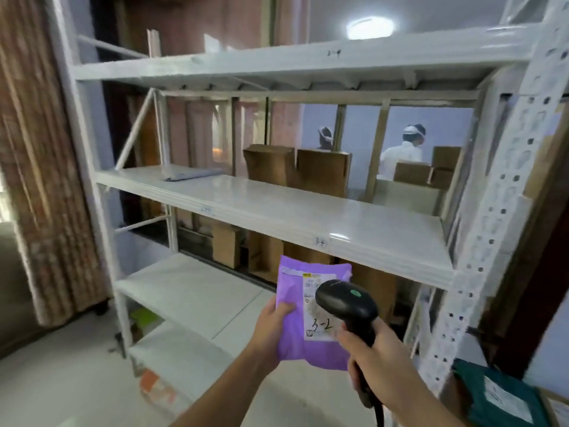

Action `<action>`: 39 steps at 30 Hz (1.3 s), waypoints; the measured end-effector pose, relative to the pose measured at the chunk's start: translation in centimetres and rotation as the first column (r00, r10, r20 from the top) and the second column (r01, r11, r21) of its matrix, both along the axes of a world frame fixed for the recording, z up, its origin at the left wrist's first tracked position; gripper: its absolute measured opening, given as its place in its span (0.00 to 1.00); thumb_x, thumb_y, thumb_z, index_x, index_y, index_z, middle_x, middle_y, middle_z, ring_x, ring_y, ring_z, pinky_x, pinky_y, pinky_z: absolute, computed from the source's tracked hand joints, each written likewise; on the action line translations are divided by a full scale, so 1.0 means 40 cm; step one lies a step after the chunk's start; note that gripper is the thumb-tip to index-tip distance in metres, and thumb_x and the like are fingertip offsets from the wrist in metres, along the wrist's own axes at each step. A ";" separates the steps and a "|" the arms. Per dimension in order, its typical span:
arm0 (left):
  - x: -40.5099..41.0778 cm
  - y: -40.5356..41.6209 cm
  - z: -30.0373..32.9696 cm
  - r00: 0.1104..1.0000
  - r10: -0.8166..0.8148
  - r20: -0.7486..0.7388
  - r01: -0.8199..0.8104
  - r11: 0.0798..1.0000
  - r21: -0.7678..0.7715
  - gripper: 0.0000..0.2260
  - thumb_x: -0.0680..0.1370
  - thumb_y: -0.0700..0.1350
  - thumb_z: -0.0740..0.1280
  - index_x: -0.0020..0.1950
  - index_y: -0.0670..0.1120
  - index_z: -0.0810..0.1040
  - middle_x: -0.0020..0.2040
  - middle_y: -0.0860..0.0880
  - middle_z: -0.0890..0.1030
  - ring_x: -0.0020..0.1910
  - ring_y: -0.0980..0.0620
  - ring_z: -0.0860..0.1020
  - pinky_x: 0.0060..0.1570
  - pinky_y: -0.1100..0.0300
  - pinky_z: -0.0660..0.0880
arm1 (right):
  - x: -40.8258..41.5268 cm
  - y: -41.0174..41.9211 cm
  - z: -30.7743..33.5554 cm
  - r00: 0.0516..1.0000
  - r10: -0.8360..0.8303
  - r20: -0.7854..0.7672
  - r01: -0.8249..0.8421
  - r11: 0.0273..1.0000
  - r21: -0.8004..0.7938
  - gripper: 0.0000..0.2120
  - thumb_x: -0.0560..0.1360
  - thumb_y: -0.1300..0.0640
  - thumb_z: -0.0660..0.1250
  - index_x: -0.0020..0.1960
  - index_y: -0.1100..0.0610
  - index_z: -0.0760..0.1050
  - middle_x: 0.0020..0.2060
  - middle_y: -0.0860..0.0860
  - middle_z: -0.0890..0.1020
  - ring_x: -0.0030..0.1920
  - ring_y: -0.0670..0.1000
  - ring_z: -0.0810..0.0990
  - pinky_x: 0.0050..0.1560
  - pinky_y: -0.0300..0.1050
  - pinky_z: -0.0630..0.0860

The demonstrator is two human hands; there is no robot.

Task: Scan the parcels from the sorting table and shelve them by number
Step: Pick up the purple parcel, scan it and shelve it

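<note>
Closest in, the left hand [275,326] is gripping a purple parcel [303,315] by its left edge, thumb curled over the front and fingers behind. It's held upright, long axis pretty much vertical, label facing the camera. The white label [320,306] has "3-2" handwritten on it, easy to read.

The right hand [371,352] is wrapped tight around the handle of a black barcode scanner [345,298], cable hanging off the bottom. The scanner head sits right over the upper right part of the label, touching it or just shy of it, can't tell which. So I'd say this is the scan step, or it's just wrapping up.

Bottom right corner there's a dark green parcel [498,396] with its own label, probably waiting its turn.

Past the hands is the white shelving rack [480,229]. The middle shelf [277,208] is straight ahead and above the parcel, with handwritten marks on its front lip, too smudgy for me to read for sure. The lower shelf [184,288] sits down and to the left of the parcel, on the left hand's side. Since the left hand has the parcel, that's the one that'll do the placing, and whichever shelf is 3-2 decides if it goes up or down-left.

Further back, cardboard boxes [295,167] show through the rack, and two people in white are beyond those.
</note>
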State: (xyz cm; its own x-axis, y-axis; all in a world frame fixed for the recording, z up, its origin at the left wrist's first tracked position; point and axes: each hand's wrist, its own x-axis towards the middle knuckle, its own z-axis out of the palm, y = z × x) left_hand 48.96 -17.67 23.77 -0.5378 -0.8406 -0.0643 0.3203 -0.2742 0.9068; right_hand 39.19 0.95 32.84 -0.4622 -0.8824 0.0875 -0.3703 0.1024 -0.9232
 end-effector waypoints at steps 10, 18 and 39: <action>0.318 -0.463 0.140 0.980 0.169 -0.102 -0.169 0.986 0.003 0.15 0.86 0.45 0.61 0.68 0.39 0.79 0.61 0.36 0.85 0.60 0.35 0.84 0.55 0.43 0.84 | 0.240 -0.446 0.142 0.985 0.168 -0.034 -0.170 0.983 -0.072 0.03 0.81 0.58 0.65 0.52 0.51 0.73 0.25 0.55 0.77 0.27 0.55 0.75 0.35 0.49 0.75; 0.401 -0.815 0.258 0.965 0.226 -0.131 -0.246 0.954 -0.172 0.14 0.82 0.38 0.69 0.68 0.37 0.78 0.59 0.36 0.86 0.55 0.36 0.86 0.49 0.46 0.86 | 0.313 -0.812 0.235 0.976 0.213 -0.033 -0.216 0.967 -0.135 0.03 0.81 0.59 0.63 0.52 0.52 0.74 0.25 0.57 0.76 0.25 0.53 0.73 0.32 0.48 0.74; 0.286 -1.842 0.481 0.993 0.112 0.034 -0.099 0.959 -0.266 0.15 0.81 0.32 0.68 0.67 0.38 0.78 0.58 0.37 0.86 0.55 0.34 0.86 0.54 0.33 0.83 | 0.331 -1.586 0.303 0.991 -0.033 0.131 0.039 0.998 -0.042 0.07 0.77 0.59 0.67 0.49 0.63 0.73 0.30 0.58 0.73 0.28 0.56 0.74 0.31 0.46 0.75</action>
